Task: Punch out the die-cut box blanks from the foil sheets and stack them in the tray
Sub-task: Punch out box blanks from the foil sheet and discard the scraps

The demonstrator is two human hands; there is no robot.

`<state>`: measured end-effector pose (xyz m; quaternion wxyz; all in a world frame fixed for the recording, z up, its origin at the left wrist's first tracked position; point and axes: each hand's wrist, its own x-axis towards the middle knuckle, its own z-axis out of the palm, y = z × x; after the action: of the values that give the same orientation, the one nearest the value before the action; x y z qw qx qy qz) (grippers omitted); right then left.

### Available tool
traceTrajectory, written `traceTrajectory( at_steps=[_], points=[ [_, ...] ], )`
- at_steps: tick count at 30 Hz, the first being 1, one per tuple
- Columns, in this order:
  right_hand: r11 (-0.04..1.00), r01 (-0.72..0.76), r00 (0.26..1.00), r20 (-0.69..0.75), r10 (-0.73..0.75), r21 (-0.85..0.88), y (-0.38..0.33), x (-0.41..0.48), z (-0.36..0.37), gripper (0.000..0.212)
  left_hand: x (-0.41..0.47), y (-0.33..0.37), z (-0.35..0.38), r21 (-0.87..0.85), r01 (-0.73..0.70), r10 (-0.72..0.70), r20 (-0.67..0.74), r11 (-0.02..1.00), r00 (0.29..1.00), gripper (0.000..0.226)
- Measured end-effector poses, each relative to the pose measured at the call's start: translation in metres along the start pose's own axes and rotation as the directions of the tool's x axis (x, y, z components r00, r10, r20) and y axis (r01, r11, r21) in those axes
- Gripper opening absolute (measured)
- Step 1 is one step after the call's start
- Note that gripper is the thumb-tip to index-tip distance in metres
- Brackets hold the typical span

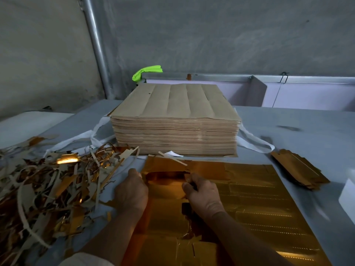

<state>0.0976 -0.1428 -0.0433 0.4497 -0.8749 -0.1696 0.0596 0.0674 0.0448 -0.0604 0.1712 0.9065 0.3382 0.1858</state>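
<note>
Scrap heap of gold-and-grey card trimmings [48, 179] covers the left of the grey worktop [307, 127]; several sheets look already stripped. Left hand [132, 191] grips the left edge of the shiny gold die-cut foil sheet [249, 198]. Tall stack of brown-backed sheets [176, 120] behind: probably unprocessed. Right hand [201, 194] pinches the sheet beside a torn-open gap. Sheet lies flat at the near edge, perforated rows mostly intact. Small pile of punched gold blanks [299, 169] far right.
</note>
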Motion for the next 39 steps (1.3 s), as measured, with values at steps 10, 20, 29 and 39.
traceTrajectory(
  at_steps=[10, 20, 29, 39],
  points=[
    [1.0, -0.007, 0.999, -0.035, 0.008, 0.024, -0.0011, -0.0005, -0.0006, 0.01, 0.0013, -0.0018, 0.0043, 0.007, -0.008, 0.008, -0.029, 1.0, 1.0, 0.018],
    [0.963, -0.073, 0.986, -0.124, 0.108, 0.26, 0.0015, 0.002, -0.0027, 0.013, -0.0033, 0.0032, 0.0003, 0.069, -0.03, 0.029, 0.014, 0.997, 0.999, 0.012],
    [0.898, -0.065, 0.976, -0.161, 0.148, 0.435, 0.0031, 0.0017, -0.0058, 0.008, -0.0045, 0.0023, -0.0007, 0.063, -0.089, 0.089, 0.002, 0.994, 0.996, 0.013],
    [0.795, -0.082, 0.964, -0.156, 0.217, 0.602, 0.0069, 0.0031, -0.0076, 0.005, -0.0047, -0.0002, 0.0015, 0.074, -0.116, 0.119, -0.031, 0.99, 0.992, 0.015]
  ],
)
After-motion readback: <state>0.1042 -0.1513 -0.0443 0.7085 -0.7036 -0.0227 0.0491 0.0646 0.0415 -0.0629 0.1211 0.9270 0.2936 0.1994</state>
